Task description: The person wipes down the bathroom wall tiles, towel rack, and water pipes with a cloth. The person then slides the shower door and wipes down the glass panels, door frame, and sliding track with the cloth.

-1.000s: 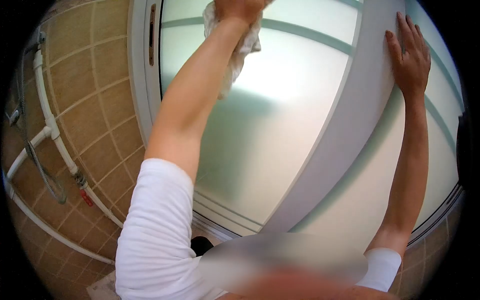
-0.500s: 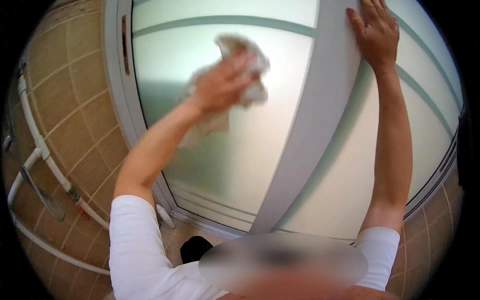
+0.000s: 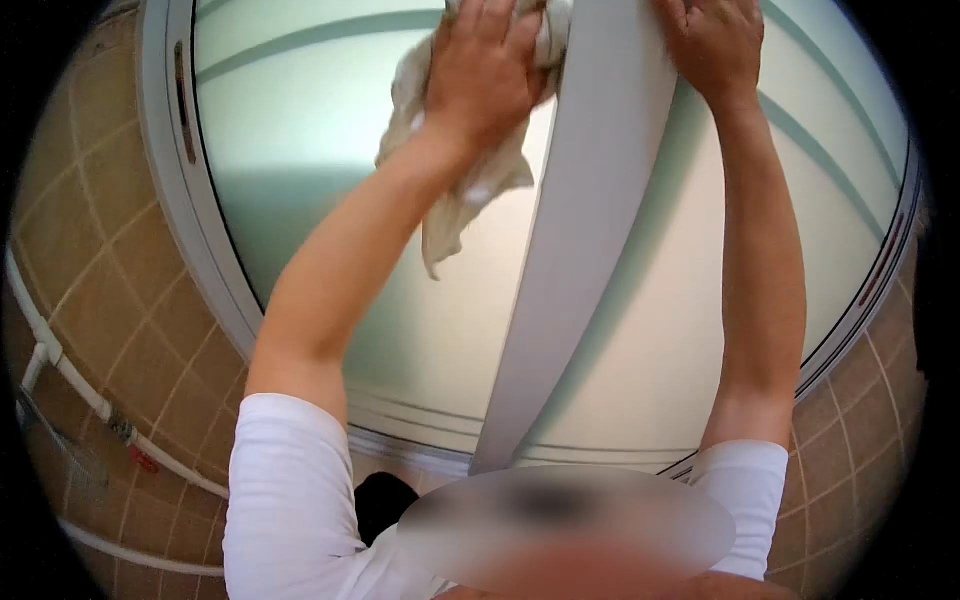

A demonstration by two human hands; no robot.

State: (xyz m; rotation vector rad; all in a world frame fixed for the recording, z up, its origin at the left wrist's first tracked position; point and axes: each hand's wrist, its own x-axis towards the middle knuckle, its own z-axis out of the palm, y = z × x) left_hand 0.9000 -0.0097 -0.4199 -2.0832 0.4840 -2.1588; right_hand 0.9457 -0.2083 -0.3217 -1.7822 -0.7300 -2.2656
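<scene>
A crumpled off-white cloth lies under my left hand, pressed against the frosted glass panel. The cloth's lower end hangs loose below my wrist, and part of it bunches beside the grey upright frame. My fingers spread over the cloth, their tips near the top of the view. Higher on the right, my right hand rests open against the sliding door near the right edge of that frame. Its thumb is apart and its fingertips run out of view.
A second frosted panel stands on the right. Brown wall tiles cover the left side, where a white pipe with a red valve handle runs. A recessed handle sits in the door's left frame.
My left hand has moved the cloth up and right, to the grey upright frame. The view has shifted; my right hand stays on the door.
</scene>
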